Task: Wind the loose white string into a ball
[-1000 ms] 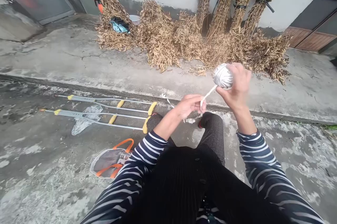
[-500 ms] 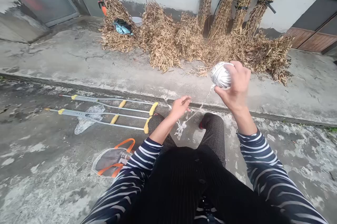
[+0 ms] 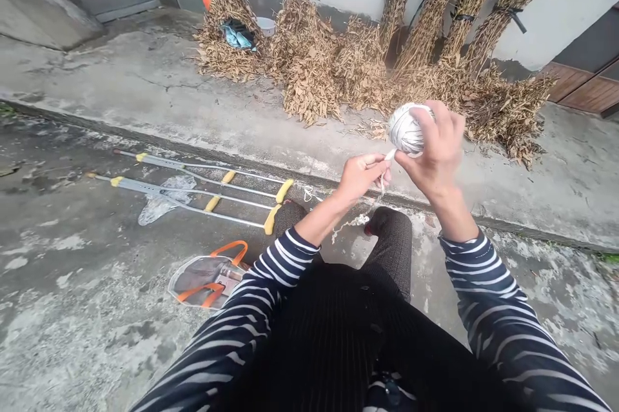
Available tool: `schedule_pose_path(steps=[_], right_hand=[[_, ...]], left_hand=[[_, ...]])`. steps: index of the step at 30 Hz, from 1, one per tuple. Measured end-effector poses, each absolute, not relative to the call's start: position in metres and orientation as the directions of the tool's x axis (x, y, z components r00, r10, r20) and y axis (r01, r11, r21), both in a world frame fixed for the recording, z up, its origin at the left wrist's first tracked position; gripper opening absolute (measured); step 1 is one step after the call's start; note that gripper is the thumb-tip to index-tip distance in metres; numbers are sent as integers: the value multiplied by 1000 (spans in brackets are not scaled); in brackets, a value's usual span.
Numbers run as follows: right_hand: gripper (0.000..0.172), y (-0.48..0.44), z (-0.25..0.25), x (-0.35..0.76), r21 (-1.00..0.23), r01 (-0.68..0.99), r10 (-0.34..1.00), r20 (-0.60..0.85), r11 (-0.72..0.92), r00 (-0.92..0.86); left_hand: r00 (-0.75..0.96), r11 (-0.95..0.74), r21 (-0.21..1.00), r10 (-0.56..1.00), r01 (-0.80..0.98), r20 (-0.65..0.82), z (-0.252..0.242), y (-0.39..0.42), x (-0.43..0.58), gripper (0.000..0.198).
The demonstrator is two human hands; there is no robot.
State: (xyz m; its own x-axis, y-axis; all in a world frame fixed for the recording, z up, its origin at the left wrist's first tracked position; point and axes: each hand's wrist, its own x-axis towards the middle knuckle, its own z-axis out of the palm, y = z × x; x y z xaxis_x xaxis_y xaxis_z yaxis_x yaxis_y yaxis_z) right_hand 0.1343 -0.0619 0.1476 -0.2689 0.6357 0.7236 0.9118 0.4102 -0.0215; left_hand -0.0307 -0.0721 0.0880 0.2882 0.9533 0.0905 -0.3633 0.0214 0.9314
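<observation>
A ball of white cord (image 3: 405,131) is up in front of me, gripped by my right hand (image 3: 438,151), whose fingers curl over its right side. Just below and left of the ball, my left hand (image 3: 363,175) pinches the white strand (image 3: 389,155) where it leaves the ball. From there the loose cord (image 3: 356,223) hangs and trails down between my legs toward the ground. A small loop of white cord (image 3: 309,193) shows left of my left wrist.
Two crutches (image 3: 227,189) lie on the lower ground at left, over a clear plastic bag (image 3: 167,199). A bag with orange handles (image 3: 203,280) sits nearer. Dry plant bundles (image 3: 314,70) line the white wall on the raised concrete ledge (image 3: 159,93).
My left hand has moved up and right to the ball and closed on the strand beside it. The right hand still holds the ball. The view has shifted slightly.
</observation>
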Motion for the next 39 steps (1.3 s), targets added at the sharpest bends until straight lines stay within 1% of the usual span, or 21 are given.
schedule_pose_path(steps=[3, 5, 8, 11, 14, 16, 17, 18, 20, 21, 22, 23, 26, 27, 29, 31, 33, 36, 39], right_hand=[[61, -59, 149, 137, -7, 908, 622, 731, 419, -281], [62, -58, 147, 138, 10, 903, 618, 725, 429, -302], [64, -54, 143, 139, 46, 908, 630, 705, 417, -325], [62, -47, 139, 143, 58, 930, 647, 703, 362, -295], [62, -45, 139, 150, 61, 939, 656, 701, 338, -281], [61, -47, 141, 152, 72, 939, 652, 701, 336, -287], [60, -49, 142, 153, 73, 940, 649, 705, 332, -285], [60, -52, 145, 152, 71, 942, 649, 707, 329, -280], [60, -59, 150, 148, 51, 943, 661, 700, 330, -269], [61, -62, 153, 146, 38, 941, 674, 689, 335, -267], [61, -64, 156, 142, 23, 939, 688, 674, 343, -268], [62, -66, 158, 139, 8, 936, 703, 658, 353, -271], [64, -70, 160, 129, -44, 920, 740, 609, 389, -284], [65, -70, 160, 126, -58, 913, 747, 597, 403, -292], [65, -69, 158, 123, -69, 900, 744, 592, 430, -310], [64, -67, 157, 124, -57, 892, 727, 604, 447, -326], [62, -63, 156, 129, -54, 892, 719, 615, 448, -324], [63, -54, 150, 142, -61, 900, 724, 618, 432, -306], [69, -44, 134, 153, -36, 893, 708, 623, 449, -331]], left_hand=[[423, 135, 932, 906, -337, 22, 96, -69, -52, 30], [483, 209, 917, 875, -340, -20, 95, -67, -64, 24], [573, 286, 896, 819, -340, -44, 88, -66, -74, 21], [697, 358, 891, 714, -281, -67, 79, -75, -80, 22], [758, 409, 875, 647, -260, -76, 66, -86, -88, 30], [743, 426, 876, 657, -229, -125, 51, -89, -95, 33], [698, 418, 889, 693, -186, -180, 42, -87, -99, 32], [612, 400, 907, 752, -131, -243, 34, -85, -102, 29], [351, 355, 934, 878, -25, -325, 20, -77, -105, 19], [224, 329, 944, 920, -3, -320, 17, -74, -103, 17], [138, 294, 956, 947, -16, -290, 17, -71, -100, 21], [99, 247, 967, 966, -65, -240, 20, -69, -94, 28], [136, 71, 949, 990, -307, -30, 41, -70, -67, 40], [162, 39, 926, 986, -376, 25, 50, -71, -57, 41], [212, 38, 892, 975, -450, 65, 64, -72, -39, 39], [256, 76, 893, 966, -445, 46, 72, -74, -29, 27], [302, 115, 913, 953, -391, 9, 74, -77, -29, 17], [419, 215, 926, 905, -310, -70, 72, -84, -46, 20], [552, 315, 901, 827, -299, -106, 75, -93, -71, 18]])
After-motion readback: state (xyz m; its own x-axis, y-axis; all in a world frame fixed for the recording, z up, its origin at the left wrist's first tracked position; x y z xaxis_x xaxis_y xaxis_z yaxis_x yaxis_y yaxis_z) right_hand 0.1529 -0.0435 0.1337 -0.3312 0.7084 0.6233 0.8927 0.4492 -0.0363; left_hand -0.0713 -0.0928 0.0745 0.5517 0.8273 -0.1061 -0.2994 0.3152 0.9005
